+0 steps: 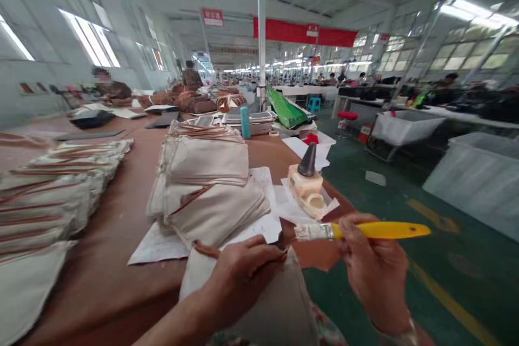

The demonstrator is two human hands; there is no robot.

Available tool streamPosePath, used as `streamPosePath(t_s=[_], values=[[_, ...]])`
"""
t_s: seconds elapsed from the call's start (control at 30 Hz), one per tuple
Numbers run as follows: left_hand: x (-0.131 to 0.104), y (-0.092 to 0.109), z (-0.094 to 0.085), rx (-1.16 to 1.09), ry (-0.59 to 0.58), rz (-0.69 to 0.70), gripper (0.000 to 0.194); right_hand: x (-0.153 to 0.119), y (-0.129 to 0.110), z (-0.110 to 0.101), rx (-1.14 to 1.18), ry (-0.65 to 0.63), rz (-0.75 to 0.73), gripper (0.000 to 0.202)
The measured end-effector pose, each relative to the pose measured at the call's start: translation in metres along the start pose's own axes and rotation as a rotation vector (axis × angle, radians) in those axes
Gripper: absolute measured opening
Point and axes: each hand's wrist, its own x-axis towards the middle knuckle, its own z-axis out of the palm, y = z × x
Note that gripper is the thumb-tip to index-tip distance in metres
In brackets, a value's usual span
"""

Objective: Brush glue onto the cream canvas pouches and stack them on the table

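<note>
A cream fabric piece (279, 303) with brown trim hangs at the table's near edge, and my left hand (247, 270) is closed on its upper part. To the right, my right hand (373, 265) grips a yellow-handled brush (389, 229), its pale bristles pointing left, apart from the fabric. Stacked cream fabric pieces (208, 159) lie beyond my left hand on white paper (158, 246). Past the bristles stands a glue-crusted container (306, 184) with a dark cone (308, 159) on top.
More trimmed fabric pieces (52, 194) overlap along the left of the brown table (117, 200). A turquoise bottle (245, 122) and a green package (286, 110) are farther back. White bins (478, 184) stand on the right. People sit or stand in the background.
</note>
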Motion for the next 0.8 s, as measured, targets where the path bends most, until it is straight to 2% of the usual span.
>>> streamPosePath(t_s=[0.2,0.33,0.47,0.5,0.57,0.63,0.67,0.8], values=[[-0.006,0.007,0.003,0.298,0.019,0.341,0.01,0.0,-0.02,-0.003,0.064,-0.056,0.047,0.019],[-0.004,0.016,-0.006,0.412,0.015,0.463,0.012,-0.008,-0.026,-0.003,-0.032,-0.215,-0.007,0.016],[0.002,0.021,-0.009,0.429,0.013,0.473,0.02,-0.009,-0.04,-0.019,-0.355,-0.447,-0.148,0.016],[0.003,0.021,-0.009,0.435,0.01,0.477,0.022,-0.007,-0.044,-0.022,-0.414,-0.455,-0.184,0.017],[0.004,0.021,-0.007,0.45,0.011,0.483,0.023,-0.005,-0.05,-0.026,-0.465,-0.385,-0.247,0.016],[0.004,0.02,-0.006,0.463,0.016,0.482,0.022,-0.004,-0.052,-0.023,-0.473,-0.298,-0.292,0.014],[0.004,0.019,-0.006,0.467,0.016,0.478,0.023,-0.004,-0.052,-0.021,-0.473,-0.299,-0.31,0.014],[-0.002,0.016,-0.006,0.496,0.034,0.399,0.024,-0.014,-0.049,-0.016,-0.526,-0.506,-0.294,0.022]])
